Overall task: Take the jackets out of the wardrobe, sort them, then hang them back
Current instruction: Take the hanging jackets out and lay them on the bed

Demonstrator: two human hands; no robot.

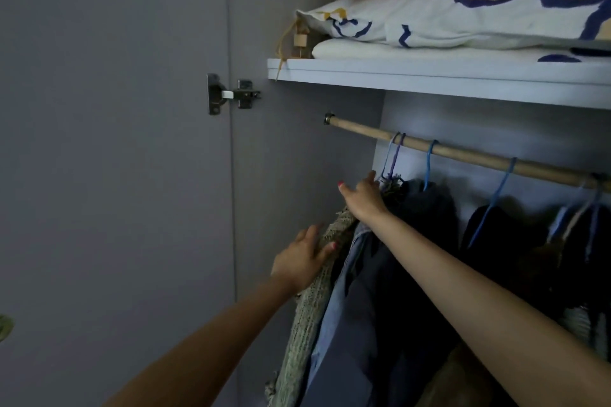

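There is a single view, from a wide-angle camera worn on the person's head. It looks forward and slightly upward into the open wardrobe, close in, with the shelf (429, 76) above eye line and the hanging rail (463, 154) running from centre to the right edge. Both forearms reach in from the bottom of the frame. The wardrobe door (112, 175) fills the left half, and straight lines bow near the edges.
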